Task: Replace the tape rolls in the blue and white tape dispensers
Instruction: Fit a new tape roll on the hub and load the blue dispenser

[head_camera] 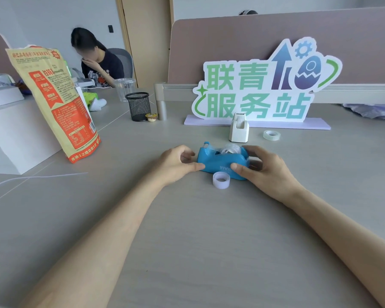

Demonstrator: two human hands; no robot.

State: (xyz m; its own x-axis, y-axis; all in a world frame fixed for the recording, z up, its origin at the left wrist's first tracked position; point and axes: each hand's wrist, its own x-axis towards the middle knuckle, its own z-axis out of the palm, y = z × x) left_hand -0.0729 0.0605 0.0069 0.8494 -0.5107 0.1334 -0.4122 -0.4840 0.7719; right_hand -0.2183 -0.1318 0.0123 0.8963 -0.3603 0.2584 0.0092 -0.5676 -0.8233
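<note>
Forearms reach in toward the small blue plastic tape dispenser (218, 162), which lies crosswise on the grey surface (209, 241), cutter leftward. At that end the left hand (176, 164) curls, thumb touching; whether it grips, I cannot tell. A pale loose tape roll (221, 180) sits just before the dispenser. The right hand (263, 168) clasps its rear end.

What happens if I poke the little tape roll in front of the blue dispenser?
The tape roll lies flat, hole up, so it would probably slide, not roll. It looks small and hollow, so likely light. Tipped on edge, it might roll away.
</note>
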